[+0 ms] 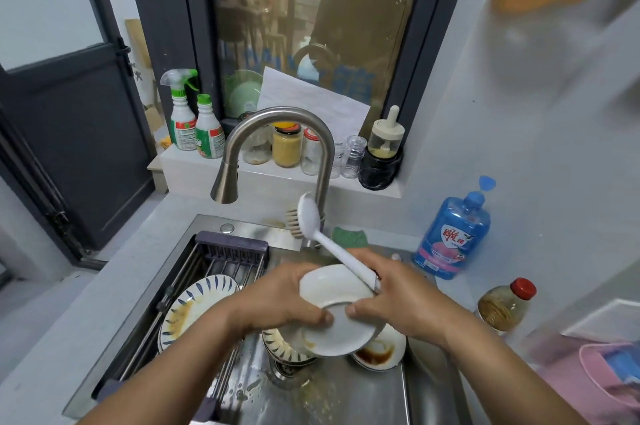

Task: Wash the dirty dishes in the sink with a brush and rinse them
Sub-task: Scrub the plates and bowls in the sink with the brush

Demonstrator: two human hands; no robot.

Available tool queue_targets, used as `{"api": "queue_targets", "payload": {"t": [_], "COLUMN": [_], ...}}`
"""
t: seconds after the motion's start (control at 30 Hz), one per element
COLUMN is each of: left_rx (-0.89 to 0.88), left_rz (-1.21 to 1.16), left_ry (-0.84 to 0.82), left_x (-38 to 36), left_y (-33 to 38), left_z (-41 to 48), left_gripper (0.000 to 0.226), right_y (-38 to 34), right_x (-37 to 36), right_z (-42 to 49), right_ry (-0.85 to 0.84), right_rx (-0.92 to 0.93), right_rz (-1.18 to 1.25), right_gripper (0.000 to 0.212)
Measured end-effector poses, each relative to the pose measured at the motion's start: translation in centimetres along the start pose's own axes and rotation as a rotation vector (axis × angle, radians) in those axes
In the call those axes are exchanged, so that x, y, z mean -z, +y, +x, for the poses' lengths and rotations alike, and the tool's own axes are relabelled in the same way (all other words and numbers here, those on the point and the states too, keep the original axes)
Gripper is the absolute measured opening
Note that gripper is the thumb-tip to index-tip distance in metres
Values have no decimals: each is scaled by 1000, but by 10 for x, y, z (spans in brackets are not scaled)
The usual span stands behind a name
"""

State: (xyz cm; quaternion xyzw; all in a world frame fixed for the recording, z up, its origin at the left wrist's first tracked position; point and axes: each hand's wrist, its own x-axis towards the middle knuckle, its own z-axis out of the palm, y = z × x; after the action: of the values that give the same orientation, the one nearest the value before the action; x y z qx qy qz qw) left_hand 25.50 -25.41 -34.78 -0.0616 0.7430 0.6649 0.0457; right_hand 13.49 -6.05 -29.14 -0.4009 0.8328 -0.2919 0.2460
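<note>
Over the steel sink [367, 397] I hold a small white dish [334, 296] with both hands. My left hand [277, 300] grips its left rim, thumb on the dish's face. My right hand [394, 293] grips the white dish brush [313, 223] by its handle, bristle head pointing up and away near the faucet, and its thumb also pinches the dish. Below lie a patterned bowl [280, 348] and a sauce-stained white plate [381, 352]. A dirty blue-leaf plate [194, 307] leans on the drying rack [214, 265].
The faucet [277, 147] arches over the sink, no water running. A blue detergent bottle [453, 234] and a red-capped bottle [505, 303] stand on the right counter. A green sponge [349, 237] lies behind the sink. Spray bottles and jars line the windowsill.
</note>
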Motion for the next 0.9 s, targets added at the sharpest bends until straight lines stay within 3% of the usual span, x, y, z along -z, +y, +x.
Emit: {"api": "queue_targets", "payload": {"t": [0.1,0.2,0.3,0.4,0.5,0.7,0.9], "left_rx": [23,78,125,84,75,50,75], "left_rz": [44,38,70,46,-56,-596,-1081], "left_ry": [121,280,347,364,414,552,644], "left_x": [-8,-4,-1,-1,-1,2,-2], "left_y": [-10,-24,-30,-32,-33,-34,-38], "left_z": [5,5,2,0,-5,-11,-3], "left_gripper": [41,45,49,39,38,70,57], "right_y": [0,1,-9,-13,-5,39,39], "right_x": [5,23,27,20,30,48,28], "right_z": [-2,-14,-30,-35,-31,-26,-35], "right_ry": [60,103,25,-60,-59,-47,-51], "right_rx": [44,97,137,144,57,-78,-115], "right_rz": [-124,-315,-520,-654,-542,-224,-148], "right_gripper": [79,54,44,43,41,36,35]}}
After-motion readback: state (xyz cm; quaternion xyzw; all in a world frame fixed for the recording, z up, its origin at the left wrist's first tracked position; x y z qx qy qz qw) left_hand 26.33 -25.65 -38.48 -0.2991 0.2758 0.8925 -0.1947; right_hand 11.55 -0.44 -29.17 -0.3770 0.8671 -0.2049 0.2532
